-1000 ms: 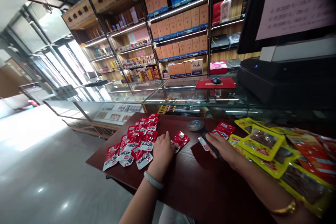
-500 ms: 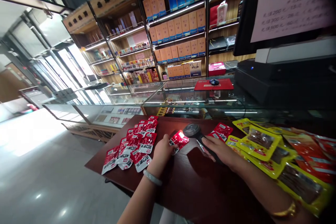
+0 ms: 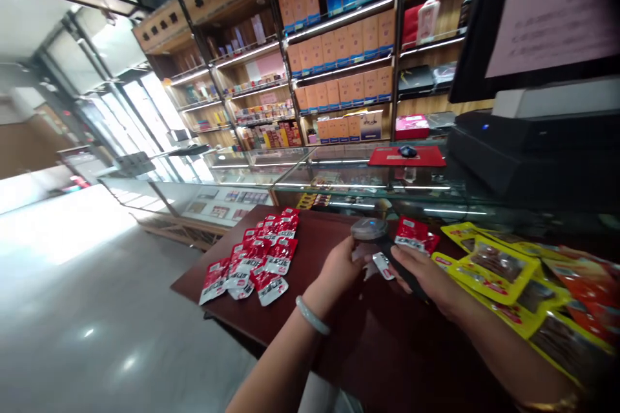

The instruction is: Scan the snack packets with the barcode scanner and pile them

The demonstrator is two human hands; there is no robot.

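Observation:
My left hand (image 3: 339, 268) is closed in a pinch on a small snack packet (image 3: 362, 257), held up just under the head of a handheld barcode scanner (image 3: 371, 230). Only the packet's pale side shows. My right hand (image 3: 420, 273) is wrapped round the scanner's dark handle, with the head pointing towards my left hand. Another small red and white packet (image 3: 382, 266) lies under the scanner by my right fingers. A spread of several red packets (image 3: 261, 257) lies on the dark wooden table (image 3: 339, 342) to the left. A few more red packets (image 3: 413, 233) sit behind the scanner.
Yellow and orange snack packs (image 3: 498, 268) cover the table's right side. Behind it runs a glass counter (image 3: 339, 174) with a red mouse pad and mouse (image 3: 407, 155) and a black till with a monitor (image 3: 533, 135). Shelves of boxes (image 3: 349, 45) line the back wall. Open floor lies left.
My left hand lifted a red packet from the table and carried it right, up to the scanner head. The scanner's red light, seen half a second ago, no longer shows.

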